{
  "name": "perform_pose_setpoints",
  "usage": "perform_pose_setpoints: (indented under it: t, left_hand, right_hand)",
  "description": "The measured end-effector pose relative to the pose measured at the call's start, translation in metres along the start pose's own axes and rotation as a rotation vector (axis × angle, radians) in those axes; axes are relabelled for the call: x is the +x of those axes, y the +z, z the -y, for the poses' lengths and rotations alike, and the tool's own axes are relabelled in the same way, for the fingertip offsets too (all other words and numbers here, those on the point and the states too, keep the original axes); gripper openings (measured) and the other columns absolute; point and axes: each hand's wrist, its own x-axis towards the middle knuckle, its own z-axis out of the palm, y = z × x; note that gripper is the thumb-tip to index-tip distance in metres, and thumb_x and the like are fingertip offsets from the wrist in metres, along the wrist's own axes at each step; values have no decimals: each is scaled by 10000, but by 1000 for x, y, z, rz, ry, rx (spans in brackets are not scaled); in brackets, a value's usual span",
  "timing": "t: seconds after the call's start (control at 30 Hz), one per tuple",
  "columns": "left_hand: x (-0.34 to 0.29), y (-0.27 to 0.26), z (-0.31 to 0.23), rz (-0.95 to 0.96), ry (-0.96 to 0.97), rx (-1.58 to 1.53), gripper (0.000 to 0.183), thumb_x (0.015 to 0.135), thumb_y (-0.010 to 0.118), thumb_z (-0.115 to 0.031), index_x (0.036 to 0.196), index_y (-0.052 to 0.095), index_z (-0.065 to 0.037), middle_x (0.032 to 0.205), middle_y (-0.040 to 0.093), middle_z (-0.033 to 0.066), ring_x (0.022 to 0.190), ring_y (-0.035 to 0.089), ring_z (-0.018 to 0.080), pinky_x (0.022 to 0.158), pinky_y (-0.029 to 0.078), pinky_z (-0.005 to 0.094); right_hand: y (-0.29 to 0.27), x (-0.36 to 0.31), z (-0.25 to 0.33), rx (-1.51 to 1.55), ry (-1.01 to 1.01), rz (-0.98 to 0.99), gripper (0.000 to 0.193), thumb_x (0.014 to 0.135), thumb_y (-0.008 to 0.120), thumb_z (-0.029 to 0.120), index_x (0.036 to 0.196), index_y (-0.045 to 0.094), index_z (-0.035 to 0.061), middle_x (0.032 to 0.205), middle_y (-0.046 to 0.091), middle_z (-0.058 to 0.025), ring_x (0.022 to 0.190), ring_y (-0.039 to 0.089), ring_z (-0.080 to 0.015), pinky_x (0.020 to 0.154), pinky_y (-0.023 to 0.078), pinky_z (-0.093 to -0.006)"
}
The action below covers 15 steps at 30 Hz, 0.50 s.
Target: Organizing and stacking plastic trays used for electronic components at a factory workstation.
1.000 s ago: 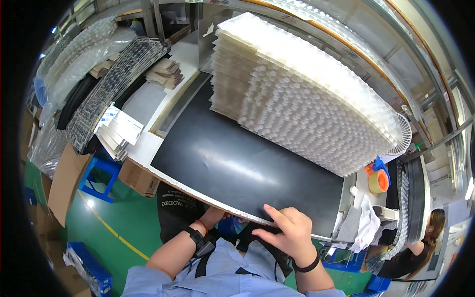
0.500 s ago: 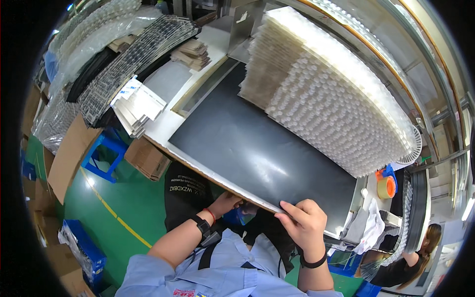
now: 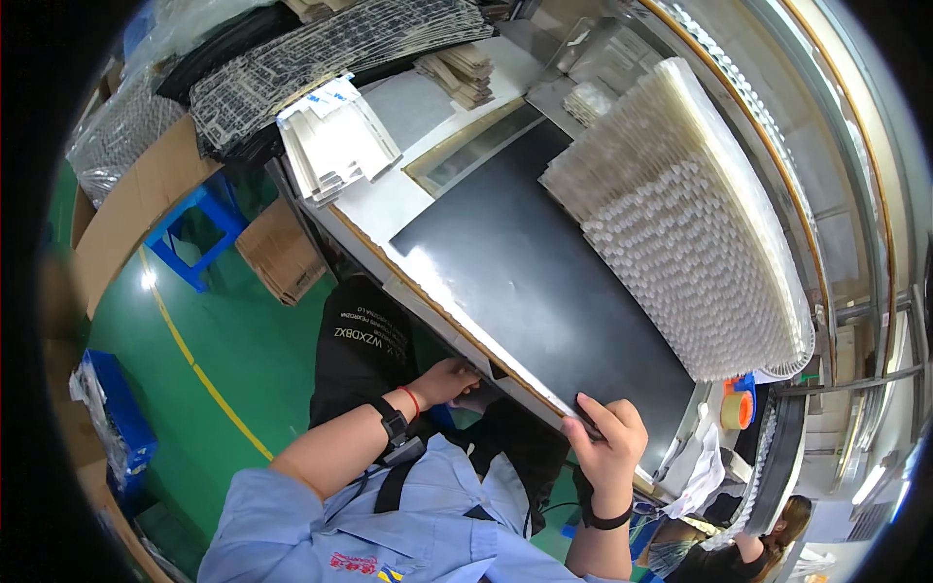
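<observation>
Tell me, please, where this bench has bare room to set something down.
The black mat is bare between the bumpy translucent sheets and the right hand. A smaller patch, the grey sheet, lies between white strips and tan strips. Crowded: the right end, with tape roll and crumpled white material.

Lettering [image 3: 369, 332] on black trousers [image 3: 335, 381] and blue shirt [image 3: 282, 530]

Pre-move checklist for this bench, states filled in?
1. Right hand at the table's front edge: ok.
2. Left hand over the tabletop: not ok, at the front edge's near side.
3. Left hand's grip: cannot tell, fingers partly hidden.
4. Bumpy sheet stack on black mat's far side: ok.
5. White strips squared up: not ok, fanned.
6. Tape roll off the mat: ok.
</observation>
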Motion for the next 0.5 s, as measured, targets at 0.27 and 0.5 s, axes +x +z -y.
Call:
perform_pose_setpoints:
  t: [0.27, 0.5]
  left_hand:
    - [-4, -3, -3, 61, 37, -31, 248, 910, 591, -229, 988, 649, -1, 848, 639, 54, 722, 568, 111, 653, 469, 253]
    - [-22, -6, -26, 107, 68, -40, 275, 903, 598, -252, 1016, 653, -7, 921, 658, 38, 820, 588, 111, 705, 481, 256]
  right_hand:
    - [-8, 3, 3, 8, 65, 124, 385, 621, 834, 171, 972, 721, 60, 651, 531, -67, 570, 527, -200, 524, 427, -302]
    - [-7, 23, 28, 25, 103, 220, 410, 654, 833, 160, 1024, 698, 48, 661, 551, -69, 567, 551, -190, 523, 446, -297]
